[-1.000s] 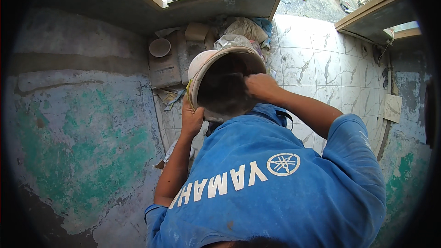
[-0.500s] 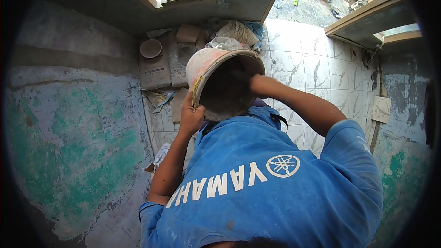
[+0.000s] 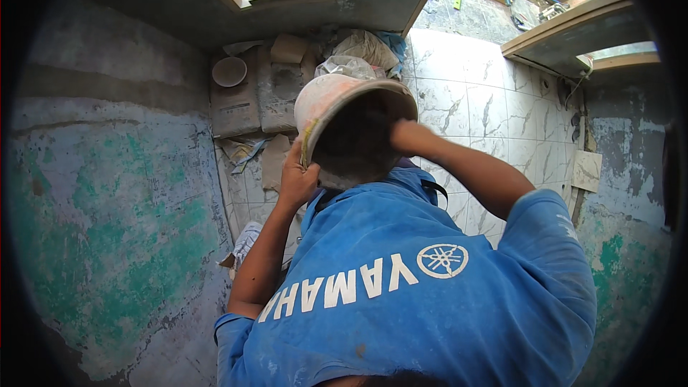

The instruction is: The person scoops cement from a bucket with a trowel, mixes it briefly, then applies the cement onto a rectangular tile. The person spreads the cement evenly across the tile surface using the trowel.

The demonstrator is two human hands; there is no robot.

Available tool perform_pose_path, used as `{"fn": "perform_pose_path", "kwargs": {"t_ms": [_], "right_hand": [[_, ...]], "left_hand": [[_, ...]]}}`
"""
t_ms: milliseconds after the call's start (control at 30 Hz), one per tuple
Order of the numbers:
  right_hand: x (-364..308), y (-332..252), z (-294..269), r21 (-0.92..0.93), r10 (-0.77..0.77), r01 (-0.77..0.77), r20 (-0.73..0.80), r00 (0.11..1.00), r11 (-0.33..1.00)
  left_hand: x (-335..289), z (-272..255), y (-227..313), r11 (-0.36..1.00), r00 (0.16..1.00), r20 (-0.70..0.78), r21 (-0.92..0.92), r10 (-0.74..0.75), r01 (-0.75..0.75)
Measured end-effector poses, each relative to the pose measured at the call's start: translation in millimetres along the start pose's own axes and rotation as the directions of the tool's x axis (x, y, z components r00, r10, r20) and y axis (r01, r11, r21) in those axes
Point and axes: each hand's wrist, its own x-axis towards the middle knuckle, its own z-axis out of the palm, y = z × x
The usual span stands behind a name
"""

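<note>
A pale, dust-smeared round plastic bucket with a pinkish outer wall (image 3: 322, 100) is tipped on its side in front of the person, its wide mouth turned toward the body and its lower edge close to the hem of a faded blue short-sleeved shirt (image 3: 459, 301). The bare left hand (image 3: 297, 183) has its grip closed on the left side of the rim, by a yellow streak (image 3: 309, 142), thumb toward the mouth and fingers along the outside. The bare right hand (image 3: 410, 137) is at the right side of the mouth, blurred, its fingertips lost in the dark interior; whether that grip holds anything, there is no telling. For this work inside the bucket, a firm left grip on the rim seems the main need, since any push from the right hand could twist the round wall. A slightly steeper tilt toward the light would probably show the shaded bottom better, and short, even strokes along the wall should disturb the balance least. Behind the bucket lie a crumpled clear plastic bag (image 3: 349, 67) and dusty brown sacks (image 3: 236, 111), so room on that far side looks tight.
</note>
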Motion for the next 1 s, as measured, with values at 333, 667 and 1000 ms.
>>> {"fn": "perform_pose_path", "kwargs": {"t_ms": [333, 667, 1000], "right_hand": [[-29.9, -57.4, 1.1, 0.259, -0.058, -0.023, 0.301, 0.952, 0.966], [-53.3, -13.3, 35.1, 0.143, 0.068, -0.105, 0.246, 0.967, 0.984], [-105.3, 102.4, -54.6, 0.056, 0.173, -0.174, 0.016, 0.985, 0.983]], "left_hand": [[-9.2, -8.9, -31.5, 0.981, 0.983, 0.020, -0.070, -0.181, 0.182], [-0.2, 42.5, 3.0, 0.994, 0.990, 0.088, 0.008, -0.111, 0.111], [29.7, 153.6, 47.7, 0.996, 0.994, 0.095, 0.080, -0.050, 0.043]]}}
